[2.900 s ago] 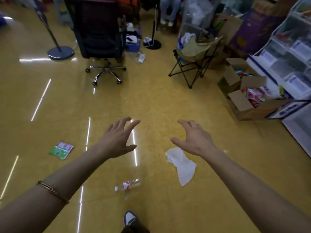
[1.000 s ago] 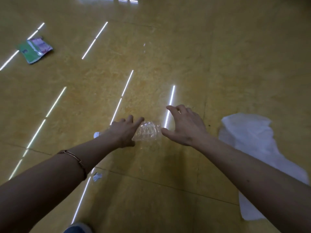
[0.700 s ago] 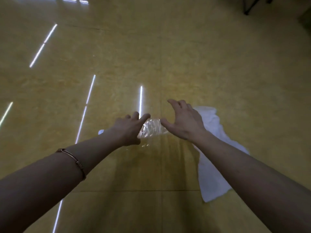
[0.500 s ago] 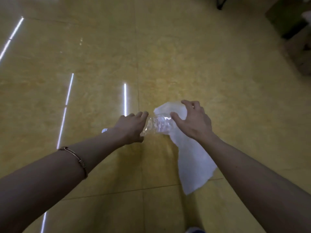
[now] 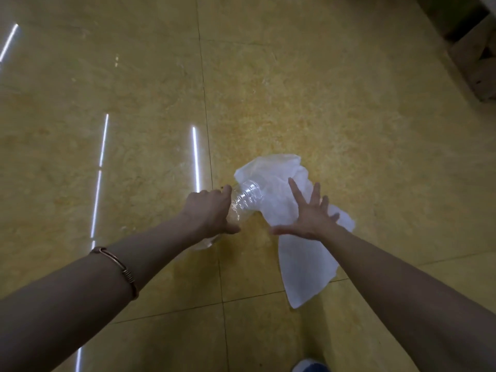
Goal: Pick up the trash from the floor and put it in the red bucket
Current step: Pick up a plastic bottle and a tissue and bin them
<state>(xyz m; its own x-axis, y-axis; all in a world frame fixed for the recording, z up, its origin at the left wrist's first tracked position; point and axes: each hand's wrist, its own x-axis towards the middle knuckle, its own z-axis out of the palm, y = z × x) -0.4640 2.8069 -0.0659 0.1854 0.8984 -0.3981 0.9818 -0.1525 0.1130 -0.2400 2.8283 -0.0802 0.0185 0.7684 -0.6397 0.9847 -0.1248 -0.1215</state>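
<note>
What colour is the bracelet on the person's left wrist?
Copper-toned bracelet, seen best in the head view.

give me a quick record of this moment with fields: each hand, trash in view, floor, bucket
left hand: left hand closed around the clear plastic bottle, a bracelet on that wrist
right hand: right hand open, fingers spread, over the white tissue; contact cannot be told
trash in view: bottle, tissue
tissue state: spread out on the floor
floor: glossy yellow tile floor
red bucket: not in view
other: cardboard box at upper right, shoe at bottom edge
</note>
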